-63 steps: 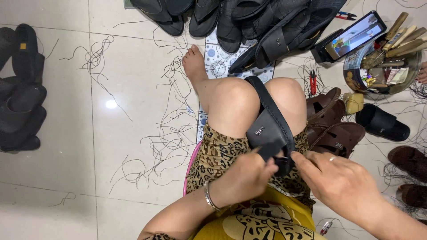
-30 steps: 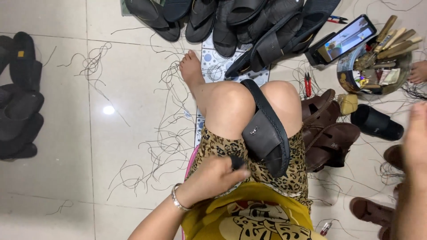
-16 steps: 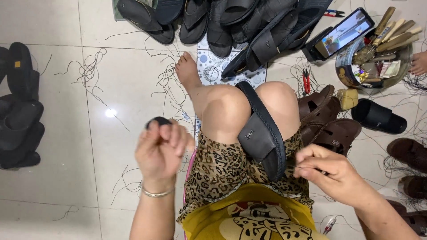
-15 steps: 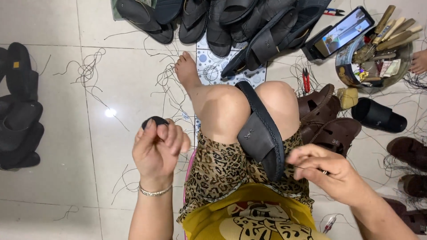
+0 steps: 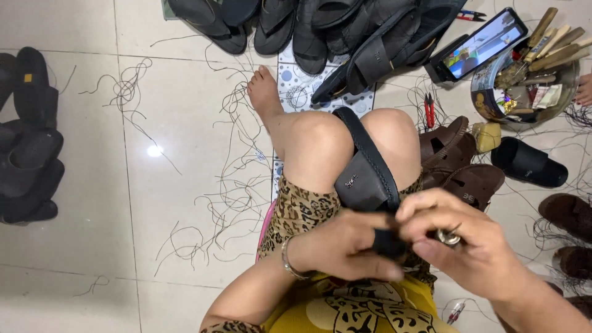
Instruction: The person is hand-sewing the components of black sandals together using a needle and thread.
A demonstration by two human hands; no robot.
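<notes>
Your left hand (image 5: 345, 243) curls around the near end of the black sandal (image 5: 365, 172), fingers closed on it, a bracelet (image 5: 287, 264) on the wrist. Your right hand (image 5: 465, 240) meets it from the other side, fingertips pinched together over the same dark end, with a small shiny metal piece (image 5: 449, 237) showing between the fingers; whether that hand grips the sandal itself or only the metal piece you cannot tell. The sandal lies lengthwise between your raised knees, its strap side up, its far tip near the left knee.

Just right of your legs sit brown sandals (image 5: 464, 169), touching one another. Beyond them lies a small yellowish block (image 5: 486, 136) and a black slide (image 5: 530, 163). Farther right stands a round metal bowl (image 5: 570, 92), packed with wooden-handled tools (image 5: 552, 38) that stick out over its rim, plus scraps of coloured packaging. A phone (image 5: 480, 43) with a lit screen leans beside the bowl. Red-handled snips (image 5: 428, 110) lie on the tiles near your right knee.

A heap of black sandals (image 5: 320, 24) lines the far edge, another stack (image 5: 28, 142) sits far left, and loose dark threads (image 5: 228, 185) litter the floor
</notes>
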